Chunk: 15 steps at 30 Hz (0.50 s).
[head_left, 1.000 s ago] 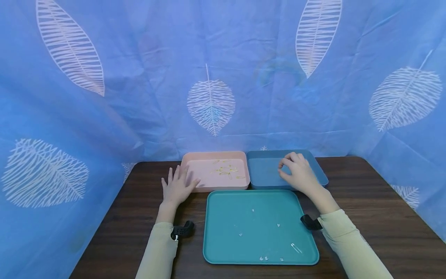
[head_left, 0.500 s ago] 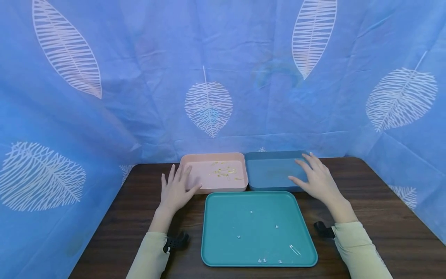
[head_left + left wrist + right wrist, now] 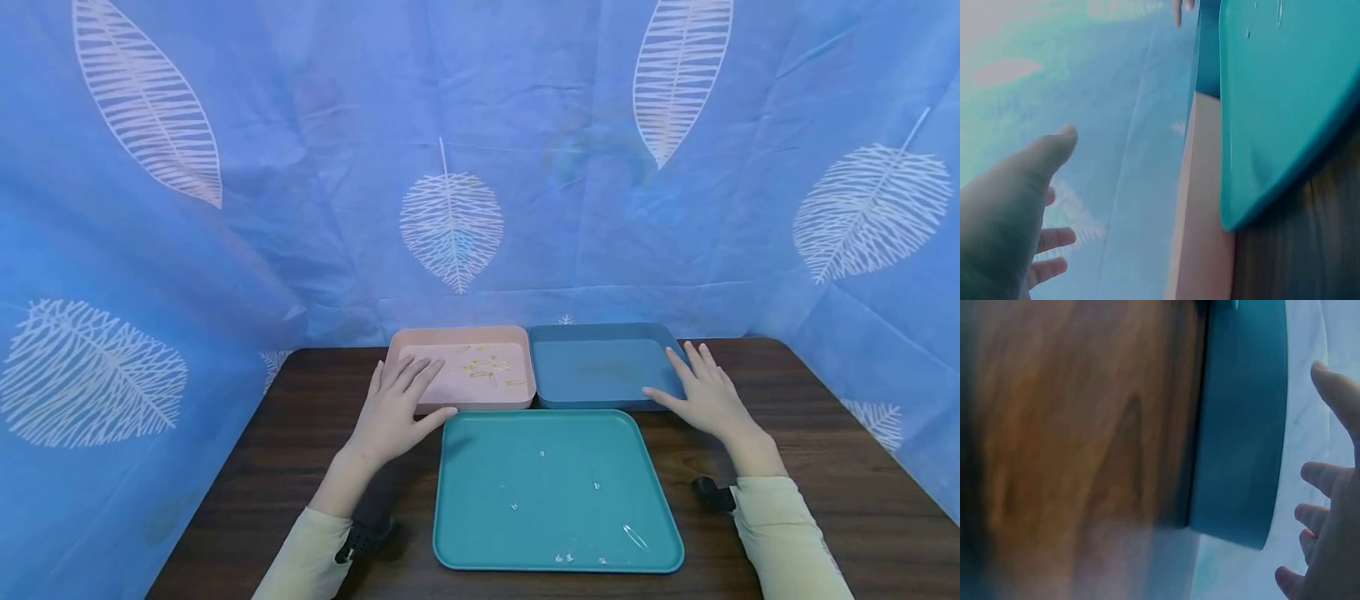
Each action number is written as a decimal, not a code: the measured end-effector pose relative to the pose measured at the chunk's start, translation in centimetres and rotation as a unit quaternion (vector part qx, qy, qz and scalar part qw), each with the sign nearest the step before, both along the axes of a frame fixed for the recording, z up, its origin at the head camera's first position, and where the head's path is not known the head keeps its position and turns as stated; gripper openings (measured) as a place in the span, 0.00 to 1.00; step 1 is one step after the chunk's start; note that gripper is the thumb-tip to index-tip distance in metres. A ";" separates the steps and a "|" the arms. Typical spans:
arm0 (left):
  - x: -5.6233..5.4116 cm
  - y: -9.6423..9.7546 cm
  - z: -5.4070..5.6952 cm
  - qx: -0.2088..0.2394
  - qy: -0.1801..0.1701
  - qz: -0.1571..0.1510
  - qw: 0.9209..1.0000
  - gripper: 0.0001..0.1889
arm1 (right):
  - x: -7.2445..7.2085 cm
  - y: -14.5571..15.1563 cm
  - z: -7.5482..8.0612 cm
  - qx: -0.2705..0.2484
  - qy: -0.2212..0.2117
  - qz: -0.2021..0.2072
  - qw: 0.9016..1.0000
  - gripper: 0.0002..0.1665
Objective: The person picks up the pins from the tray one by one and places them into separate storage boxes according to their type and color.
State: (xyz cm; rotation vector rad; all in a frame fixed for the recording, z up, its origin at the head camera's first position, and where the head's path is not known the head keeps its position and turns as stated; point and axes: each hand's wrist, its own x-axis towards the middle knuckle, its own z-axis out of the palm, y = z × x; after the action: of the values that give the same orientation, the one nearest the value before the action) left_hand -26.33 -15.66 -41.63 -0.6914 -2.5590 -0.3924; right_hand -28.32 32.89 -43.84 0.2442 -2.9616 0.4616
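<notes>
My left hand (image 3: 393,417) hovers with fingers spread over the front left of the pink tray (image 3: 405,337), its thumb by the corner of the teal tray (image 3: 525,467). Nothing is in its grasp. My right hand (image 3: 708,396), likewise spread, is at the right front corner of the blue tray (image 3: 592,367) and holds nothing. Small gold pieces (image 3: 486,367), shaped like safety pins, lie scattered in the pink tray. On the teal tray lie a thin silver pin-like piece (image 3: 634,536) and several tiny clear bits (image 3: 565,557).
The pink and blue trays stand side by side behind the teal tray on a dark wooden table (image 3: 262,492). A blue curtain (image 3: 562,208) with white leaf prints hangs behind. Black straps (image 3: 712,495) sit at both wrists.
My right hand has opened from a pinch over the blue tray and moved right, toward the tray's corner. My left hand has shifted slightly right, toward the teal tray.
</notes>
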 end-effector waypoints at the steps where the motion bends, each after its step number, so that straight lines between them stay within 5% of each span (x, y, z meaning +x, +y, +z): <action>1: 0.1 0.3 0.1 -0.001 0.006 -0.012 1.000 0.38 | 0.0 0.2 -0.1 -0.001 -0.008 -0.003 1.000 0.58; 6: 0.8 1.7 0.0 -0.012 0.029 -0.085 0.996 0.34 | -0.1 1.1 -0.4 -0.003 -0.037 -0.014 0.999 0.59; 15: 2.0 3.5 -2.1 -0.059 0.006 -0.184 0.981 0.20 | -0.5 1.9 -0.7 -0.008 -0.067 -0.004 0.998 0.59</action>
State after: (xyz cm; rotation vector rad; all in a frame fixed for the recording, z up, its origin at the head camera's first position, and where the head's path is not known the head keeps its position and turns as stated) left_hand -24.32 -12.15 -43.75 -1.2148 -2.4547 -0.3524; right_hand -28.85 34.77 -44.56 0.2080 -3.0860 0.5204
